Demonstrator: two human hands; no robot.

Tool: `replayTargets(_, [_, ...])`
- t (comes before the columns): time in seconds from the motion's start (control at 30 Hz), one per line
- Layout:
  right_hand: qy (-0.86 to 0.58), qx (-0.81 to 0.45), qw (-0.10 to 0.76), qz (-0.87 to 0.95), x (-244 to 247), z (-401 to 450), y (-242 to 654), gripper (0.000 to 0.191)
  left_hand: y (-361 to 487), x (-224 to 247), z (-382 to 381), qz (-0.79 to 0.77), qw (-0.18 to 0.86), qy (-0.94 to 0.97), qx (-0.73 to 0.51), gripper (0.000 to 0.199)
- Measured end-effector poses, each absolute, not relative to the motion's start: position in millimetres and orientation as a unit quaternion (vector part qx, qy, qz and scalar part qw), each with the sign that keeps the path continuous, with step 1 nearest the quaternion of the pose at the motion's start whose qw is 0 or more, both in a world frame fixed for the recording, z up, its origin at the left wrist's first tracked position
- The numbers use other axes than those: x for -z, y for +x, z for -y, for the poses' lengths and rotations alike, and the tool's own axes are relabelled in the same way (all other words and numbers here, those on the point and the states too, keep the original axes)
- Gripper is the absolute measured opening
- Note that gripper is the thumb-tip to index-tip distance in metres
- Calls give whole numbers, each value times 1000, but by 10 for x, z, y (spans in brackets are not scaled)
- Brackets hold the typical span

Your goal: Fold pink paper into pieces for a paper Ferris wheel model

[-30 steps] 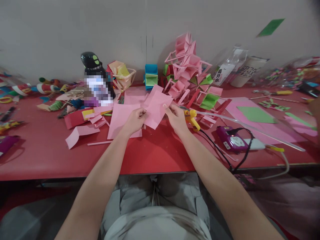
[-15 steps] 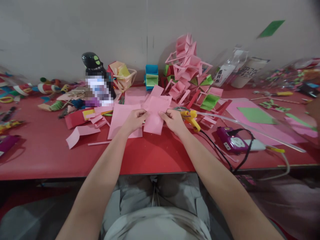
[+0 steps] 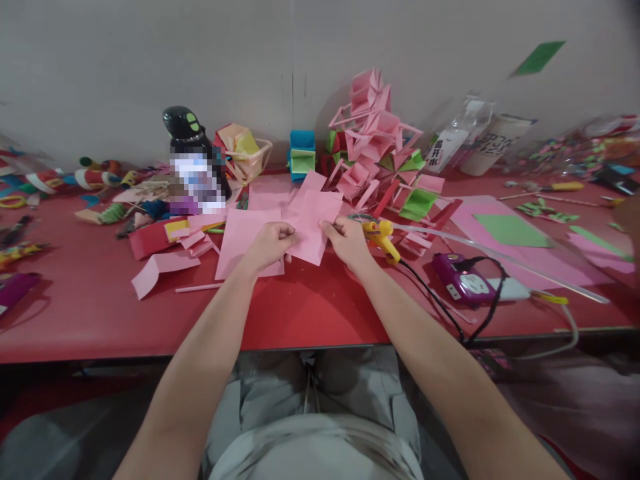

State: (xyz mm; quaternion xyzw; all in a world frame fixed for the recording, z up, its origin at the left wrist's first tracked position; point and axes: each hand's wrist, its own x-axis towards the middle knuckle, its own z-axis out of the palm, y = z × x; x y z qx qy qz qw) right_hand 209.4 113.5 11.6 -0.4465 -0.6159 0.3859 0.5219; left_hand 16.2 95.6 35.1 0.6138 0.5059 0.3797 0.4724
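A small pink sheet of paper (image 3: 311,230) is held up between my two hands over the front half of the table. My left hand (image 3: 273,245) pinches its left edge, with the fingers curled in. On the right edge, my right hand (image 3: 346,240) grips it between thumb and fingers. Beneath and to the left lies a larger pink sheet (image 3: 245,240), partly covered by my left hand. A yellow glue gun (image 3: 383,239) with a long clear glue stick rests just right of my right hand.
Folded pink paper shapes (image 3: 375,127) are stacked against the wall. A purple power box (image 3: 463,280) with cables sits at the right, near pink and green sheets (image 3: 513,230). Paper scraps (image 3: 165,267) and a black bottle (image 3: 193,153) are at the left. A bottle (image 3: 453,143) and a cup (image 3: 497,143) stand behind.
The small pink sheet has turned, its lower end swinging slightly right and up. My left hand's fingers have curled further round its edge; both hands stay in nearly the same place.
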Motion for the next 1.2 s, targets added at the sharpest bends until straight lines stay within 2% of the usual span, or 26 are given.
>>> replayTargets(0.2, [-451,-359,520,631,-83,-1181,2141,39,136,-357,-975,-498,475,628,-363,26])
replayTargets(0.47, [-401,-525,415,626,-181,-1071,2091,41,102,-334,-1021,-477,435,613,-455,31])
replayTargets(0.53, [-390,-533,434,612,-178,-1069,2080,40,99,-332,-1019,-469,447,612,-454,29])
replayTargets(0.63, [-375,-527,476,596,-156,-1092,2079,39,112,-313,-1021,-437,518,592,-437,26])
replayTargets(0.77, [-361,-547,476,586,-156,-1100,2088,39,137,-273,-1033,-421,576,552,-431,26])
replayTargets(1.13, [-351,-509,491,614,-197,-1101,2099,33,132,-301,-1021,-446,528,578,-434,29])
replayTargets(1.2, [-350,-500,493,620,-185,-1113,2098,32,125,-288,-1035,-462,498,588,-439,24])
